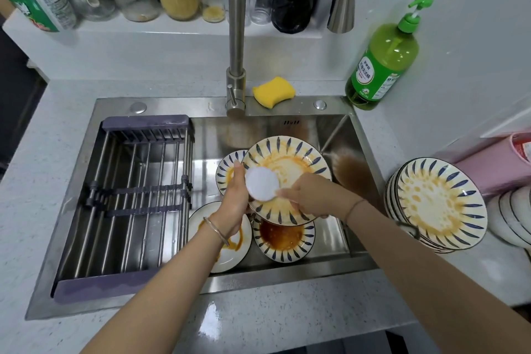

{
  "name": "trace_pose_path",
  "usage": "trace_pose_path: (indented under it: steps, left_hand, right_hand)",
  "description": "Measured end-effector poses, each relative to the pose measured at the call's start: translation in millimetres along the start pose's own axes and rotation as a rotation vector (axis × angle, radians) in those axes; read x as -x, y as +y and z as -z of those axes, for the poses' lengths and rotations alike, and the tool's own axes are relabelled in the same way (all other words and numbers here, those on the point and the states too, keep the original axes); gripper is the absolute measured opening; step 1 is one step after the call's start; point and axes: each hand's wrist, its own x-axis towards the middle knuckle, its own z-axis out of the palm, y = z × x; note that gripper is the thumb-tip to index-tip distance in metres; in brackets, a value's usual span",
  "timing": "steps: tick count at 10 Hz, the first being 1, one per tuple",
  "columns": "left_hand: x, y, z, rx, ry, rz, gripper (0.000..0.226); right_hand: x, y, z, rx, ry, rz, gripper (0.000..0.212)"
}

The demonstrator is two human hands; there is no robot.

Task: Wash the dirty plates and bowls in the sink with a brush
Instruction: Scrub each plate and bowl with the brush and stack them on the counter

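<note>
A large blue-patterned plate (290, 161) smeared with orange sauce is held tilted above the steel sink (339, 135). My left hand (234, 204) grips its left rim. My right hand (309, 198) holds a round white brush (262, 184) against the plate's lower left face. Below lie three more dirty dishes: a bowl with dark sauce (283, 238), a white plate (230, 250) partly under my left wrist, and a patterned plate (227, 169) behind my left hand.
A purple-framed drying rack (123, 204) fills the sink's left half. A stack of dirty patterned plates (439, 201) and white bowls (511, 215) stand on the right counter. Behind the sink are the faucet (237, 37), a yellow sponge (273, 91), a green soap bottle (385, 57) and jars.
</note>
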Motion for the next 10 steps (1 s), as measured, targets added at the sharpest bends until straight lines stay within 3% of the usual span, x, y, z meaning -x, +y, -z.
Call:
trace_pose_path:
  steps: [1,2,3,5,6,7,8,9,10]
  left_hand:
    - [6,-1,-6,0.08,-0.048,0.087,0.053]
    - [-1,-2,-6,0.174,-0.051,0.088,0.061]
    - [-4,-1,0,0.161,0.001,0.087,0.073]
    - [0,-1,0,0.126,-0.025,0.079,0.075]
    - [-1,4,9,0.109,0.013,0.083,0.079]
    - [-3,6,19,0.1,0.011,0.079,0.077]
    - [-1,3,16,0.081,-0.007,0.075,0.064]
    - [6,1,9,0.079,-0.025,0.08,0.057]
    - [3,1,12,0.069,-0.024,0.065,0.056]
  right_hand:
    - [-13,-7,-1,-0.25,0.119,-0.013,0.046]
    - [-8,-13,-5,-0.397,0.069,-0.068,0.048]
    - [3,-16,-9,-0.415,-0.11,-0.089,0.05]
    - [-3,-19,-3,-0.393,-0.029,-0.074,0.051]
    - [7,-12,4,-0.276,-0.216,-0.052,0.051]
    - [16,-5,9,-0.177,-0.3,-0.064,0.049]
    - [7,-11,4,-0.157,-0.197,-0.055,0.04]
    - [-10,-18,2,-0.035,0.109,-0.017,0.041]
    - [-15,0,13,0.0,0.318,-0.121,0.046]
